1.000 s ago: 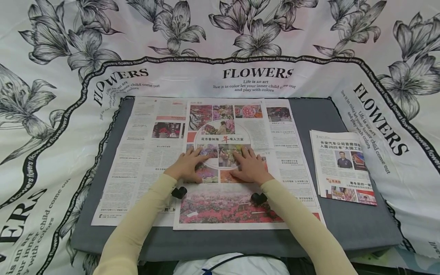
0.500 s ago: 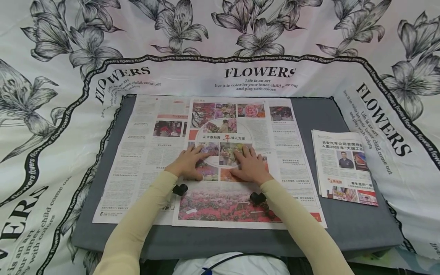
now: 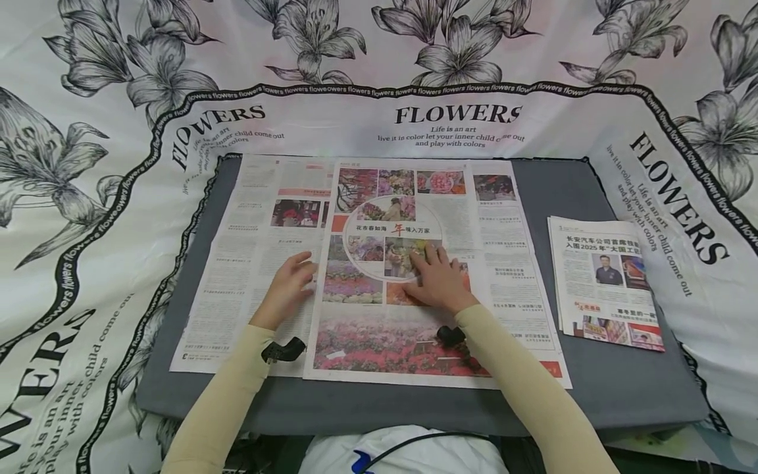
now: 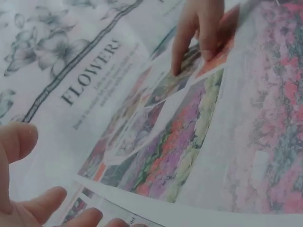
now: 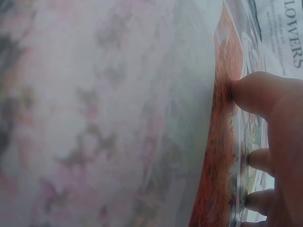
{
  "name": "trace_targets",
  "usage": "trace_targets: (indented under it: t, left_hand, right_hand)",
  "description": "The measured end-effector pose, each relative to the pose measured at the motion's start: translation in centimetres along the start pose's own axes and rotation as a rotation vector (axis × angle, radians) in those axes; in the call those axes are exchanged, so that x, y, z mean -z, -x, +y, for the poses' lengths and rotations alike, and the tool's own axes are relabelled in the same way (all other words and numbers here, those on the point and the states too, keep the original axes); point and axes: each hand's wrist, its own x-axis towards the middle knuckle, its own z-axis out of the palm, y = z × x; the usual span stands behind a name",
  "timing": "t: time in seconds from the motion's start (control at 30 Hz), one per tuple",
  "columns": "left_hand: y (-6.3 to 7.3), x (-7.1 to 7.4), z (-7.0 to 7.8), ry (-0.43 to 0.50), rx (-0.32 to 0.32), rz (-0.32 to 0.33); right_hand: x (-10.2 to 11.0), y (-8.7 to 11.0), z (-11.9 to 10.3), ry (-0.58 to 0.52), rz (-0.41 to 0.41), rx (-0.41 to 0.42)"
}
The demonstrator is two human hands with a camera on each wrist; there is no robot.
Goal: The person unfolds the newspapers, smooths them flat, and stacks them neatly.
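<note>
A folded newspaper page with colour flower photos point(image 3: 379, 329) lies on a wider newspaper spread point(image 3: 237, 283) in the head view. My right hand point(image 3: 439, 280) rests on its photos with spread fingers; in the right wrist view the thumb point(image 5: 253, 92) and fingertips touch the print. My left hand point(image 3: 287, 289) is off the flower page, over the spread just beside that page's left edge, its fingers relaxed and holding nothing. In the left wrist view the left fingers point(image 4: 47, 203) are parted near the page's edge, and the right fingertips press the paper farther off.
A smaller folded newspaper point(image 3: 606, 283) lies at the right of the grey tabletop point(image 3: 379, 405). White cloth printed with flowers and lettering point(image 3: 331, 125) surrounds the table at the back and sides. Dark wrist cameras sit at both sleeves.
My left hand has lifted from the flower photos and moved left past the page's edge. My right hand stays on the page. The head view has shifted slightly.
</note>
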Motion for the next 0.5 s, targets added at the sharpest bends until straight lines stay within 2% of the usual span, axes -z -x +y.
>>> trace_targets:
  t: [0.07, 0.13, 0.27, 0.4, 0.5]
  left_hand:
    - [0.0, 0.3, 0.0, 0.14, 0.05, 0.012]
    - [-0.1, 0.5, -0.1, 0.217, 0.084, 0.016]
    - [-0.3, 0.7, -0.3, 0.278, 0.119, 0.005]
    - [-0.4, 0.8, -0.6, 0.333, 0.166, -0.041]
    - [-0.4, 0.8, -1.1, 0.337, 0.186, -0.099]
  right_hand:
    - [0.1, -0.1, 0.1, 0.009, -0.004, 0.001]
    - [0.1, -0.1, 0.2, 0.016, 0.001, 0.007]
    - [0.0, -0.1, 0.3, 0.025, 0.014, 0.012]
    - [-0.2, -0.1, 0.3, 0.013, 0.015, 0.012]
    - [-0.2, -0.1, 0.3, -0.001, 0.012, 0.013]
